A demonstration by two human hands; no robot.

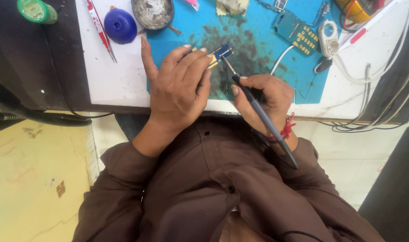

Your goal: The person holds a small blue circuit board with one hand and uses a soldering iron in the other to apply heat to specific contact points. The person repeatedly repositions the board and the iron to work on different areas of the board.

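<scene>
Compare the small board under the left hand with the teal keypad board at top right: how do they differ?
The small board is dark blue, narrow, and pinned by the left hand, with the tip of the soldering iron held in the right hand at it. The keypad board is teal, wider, shows rows of gold pads, and lies free and untouched. Both rest on the blue mat.

On the stained blue rubber work mat point(258, 49): two blue printed circuit boards point(222, 53) point(298, 32), one grey soldering iron point(263, 117), one round metal dish point(153, 12).
</scene>
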